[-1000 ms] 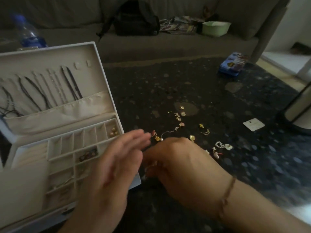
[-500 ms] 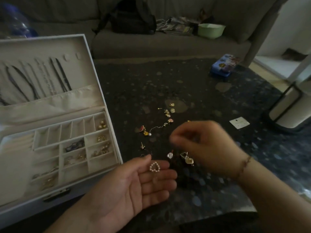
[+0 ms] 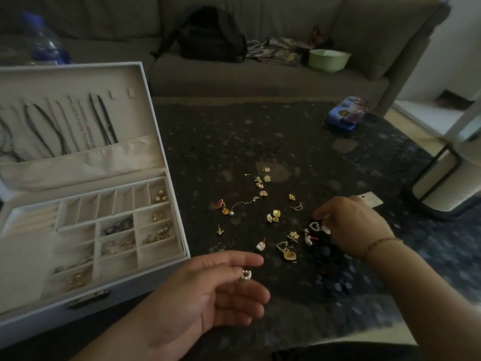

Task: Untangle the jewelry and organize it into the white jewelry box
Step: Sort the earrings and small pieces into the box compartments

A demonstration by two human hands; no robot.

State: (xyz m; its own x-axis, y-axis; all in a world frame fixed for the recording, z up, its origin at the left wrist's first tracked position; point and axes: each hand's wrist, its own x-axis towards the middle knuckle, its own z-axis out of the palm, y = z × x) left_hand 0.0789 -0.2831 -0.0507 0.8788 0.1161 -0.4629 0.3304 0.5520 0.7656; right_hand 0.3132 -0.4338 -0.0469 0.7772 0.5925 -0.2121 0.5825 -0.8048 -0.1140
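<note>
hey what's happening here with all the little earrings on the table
A person is sorting small jewelry from a dark speckled table into an open white jewelry box. The left hand, palm up, has a small pearl-beaded earring resting on its fingers. The right hand is reaching down to a matching pearl heart earring among the loose gold and pearl pieces. Several box compartments already hold gold pieces, and dark cord necklaces hang in the lid.

The jewelry box [image 3: 166, 162] runs off the left edge; loose earrings [image 3: 273, 216] blur.
</note>
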